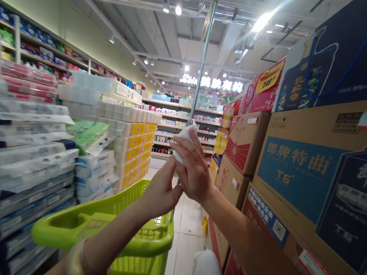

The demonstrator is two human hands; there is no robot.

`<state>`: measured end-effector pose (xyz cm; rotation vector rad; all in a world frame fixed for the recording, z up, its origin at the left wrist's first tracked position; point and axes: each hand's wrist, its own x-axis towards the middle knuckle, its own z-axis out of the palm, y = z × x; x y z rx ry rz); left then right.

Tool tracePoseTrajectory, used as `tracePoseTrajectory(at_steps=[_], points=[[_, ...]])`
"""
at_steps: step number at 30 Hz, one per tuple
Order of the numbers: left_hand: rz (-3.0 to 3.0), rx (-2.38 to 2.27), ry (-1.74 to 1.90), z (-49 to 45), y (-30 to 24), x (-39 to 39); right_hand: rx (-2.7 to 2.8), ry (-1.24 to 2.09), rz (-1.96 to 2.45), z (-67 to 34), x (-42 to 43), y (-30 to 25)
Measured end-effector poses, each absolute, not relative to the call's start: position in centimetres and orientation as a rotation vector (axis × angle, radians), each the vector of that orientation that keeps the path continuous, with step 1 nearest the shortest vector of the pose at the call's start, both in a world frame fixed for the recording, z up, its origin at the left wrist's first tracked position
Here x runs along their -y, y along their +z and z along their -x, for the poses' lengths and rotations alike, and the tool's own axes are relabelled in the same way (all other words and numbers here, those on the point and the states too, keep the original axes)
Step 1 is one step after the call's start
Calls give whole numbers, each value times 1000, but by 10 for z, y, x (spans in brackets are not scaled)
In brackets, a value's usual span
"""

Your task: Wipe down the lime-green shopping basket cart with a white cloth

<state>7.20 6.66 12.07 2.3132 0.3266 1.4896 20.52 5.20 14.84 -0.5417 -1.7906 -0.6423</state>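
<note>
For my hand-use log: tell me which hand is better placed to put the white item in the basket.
Right hand, probably: it already grips the white item. The left hand only touches from below, above the basket.

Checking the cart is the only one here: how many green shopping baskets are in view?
1. The green basket sits low in the middle of the aisle, under the left hand and right hand. Others may be hidden behind the stacks.

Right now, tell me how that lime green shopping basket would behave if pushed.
The green basket looks like stiff open-mesh plastic, so it probably keeps its shape. It appears nearly empty, so likely light. The left hand and right hand are above it, not steadying it, so it may shift easily.
</note>
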Motion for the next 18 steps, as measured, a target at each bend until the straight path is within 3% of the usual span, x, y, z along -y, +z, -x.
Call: tracePoseTrajectory(at_steps=[4, 9, 13, 18], points=[[-2331, -341, 1480, -71, 120, -67, 1919, -678, 504, -216, -55, 157], [-2318, -331, 1507, -70, 113, -74, 1679, -190, 437, -216, -67, 196], [-2300, -331, 1509, -70, 108, -77, 1383, 211, 464, -207, -85, 196], [-2340, -328, 1502, -68, 108, -74, 1204, 313, 466, -202, -107, 194]])
